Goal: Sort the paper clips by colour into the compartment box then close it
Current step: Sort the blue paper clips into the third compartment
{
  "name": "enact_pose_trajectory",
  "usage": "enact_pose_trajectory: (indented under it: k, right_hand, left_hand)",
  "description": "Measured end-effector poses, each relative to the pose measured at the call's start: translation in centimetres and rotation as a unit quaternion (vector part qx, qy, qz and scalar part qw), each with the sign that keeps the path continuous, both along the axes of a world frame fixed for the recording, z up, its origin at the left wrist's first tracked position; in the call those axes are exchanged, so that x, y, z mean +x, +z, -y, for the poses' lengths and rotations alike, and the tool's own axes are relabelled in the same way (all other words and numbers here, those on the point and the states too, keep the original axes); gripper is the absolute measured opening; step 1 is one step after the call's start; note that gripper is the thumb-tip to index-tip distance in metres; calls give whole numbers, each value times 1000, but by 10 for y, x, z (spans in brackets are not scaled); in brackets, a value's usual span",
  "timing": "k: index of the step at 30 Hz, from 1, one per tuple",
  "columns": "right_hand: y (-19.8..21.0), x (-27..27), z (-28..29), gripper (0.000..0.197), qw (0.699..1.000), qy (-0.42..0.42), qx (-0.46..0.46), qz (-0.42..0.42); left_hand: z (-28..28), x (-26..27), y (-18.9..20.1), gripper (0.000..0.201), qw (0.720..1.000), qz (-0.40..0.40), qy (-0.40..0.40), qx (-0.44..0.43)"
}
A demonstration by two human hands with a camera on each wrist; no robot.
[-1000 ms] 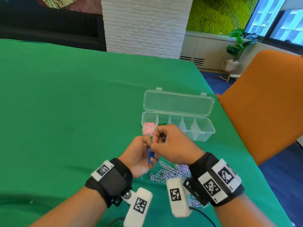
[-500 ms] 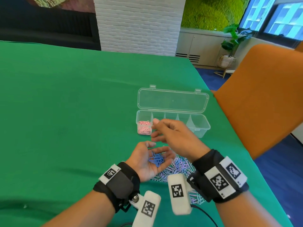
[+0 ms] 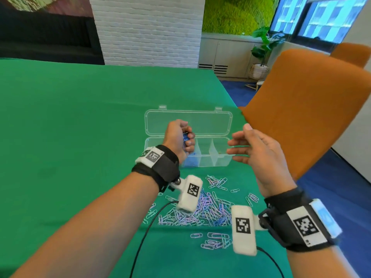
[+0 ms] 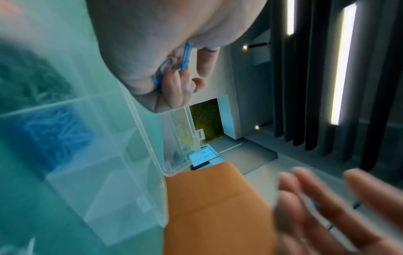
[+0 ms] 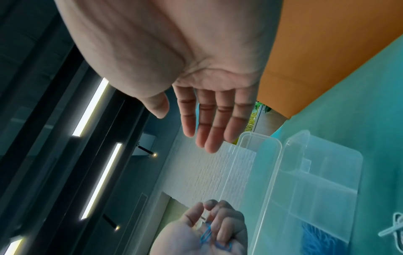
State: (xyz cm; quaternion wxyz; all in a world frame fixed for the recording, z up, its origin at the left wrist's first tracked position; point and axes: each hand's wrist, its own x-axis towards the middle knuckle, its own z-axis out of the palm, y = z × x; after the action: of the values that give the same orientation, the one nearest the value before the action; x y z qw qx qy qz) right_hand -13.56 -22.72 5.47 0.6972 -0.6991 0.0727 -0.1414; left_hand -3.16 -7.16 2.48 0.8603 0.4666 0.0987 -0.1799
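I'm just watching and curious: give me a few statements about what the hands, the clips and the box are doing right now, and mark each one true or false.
1. The left hand holds blue paper clips over the compartment box. True.
2. The right hand grips a pink clip. False: its fingers are spread and it holds nothing.
3. The box's lid is closed. False: it stands open behind the compartments.
4. A compartment already contains blue clips. True.
5. The loose clips lie on the green table between the box and the person. True.
6. The right-end compartments are full of clips. False: they look empty.
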Motion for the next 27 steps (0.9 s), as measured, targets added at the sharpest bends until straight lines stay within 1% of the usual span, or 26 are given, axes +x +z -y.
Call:
enact_pose_trajectory:
  k: [3, 6, 8, 10, 12, 15, 19, 22, 25, 27]
  right_hand:
    - [-3, 0, 2, 31, 1000, -5, -4, 11]
    - [-7, 0, -1, 31, 1000, 11, -24, 14]
    - [-8, 0, -3, 30, 999, 21, -38, 19]
    - [-8, 0, -4, 29, 998, 23, -49, 23]
    - [-8, 1, -3, 28, 998, 23, -52, 23]
    - [-9, 2, 0, 29, 998, 19, -54, 23]
    - [-10, 3, 3, 29, 998, 12, -52, 24]
    - [-11, 4, 3, 29, 998, 12, -53, 25]
    - [-13, 5, 4, 28, 998, 14, -52, 25]
    - [-14, 5, 5, 28, 998, 13, -51, 19]
  left_hand:
    - [17, 23, 1, 26, 996, 43, 51, 60]
    - [27, 38, -5, 27, 985, 71, 97, 128]
    - [29, 44, -12, 29, 979, 91, 104, 150]
    - [29, 47, -21, 30, 975, 113, 96, 163]
    - [27, 48, -28, 31, 973, 122, 104, 164]
    - [24, 46, -29, 32, 976, 126, 123, 129]
    - [21, 39, -26, 42, 980, 117, 107, 117]
    - [18, 34, -24, 43, 980, 112, 113, 121]
    - [14, 32, -23, 39, 978, 104, 127, 132]
    - [10, 31, -19, 32, 975, 96, 134, 146]
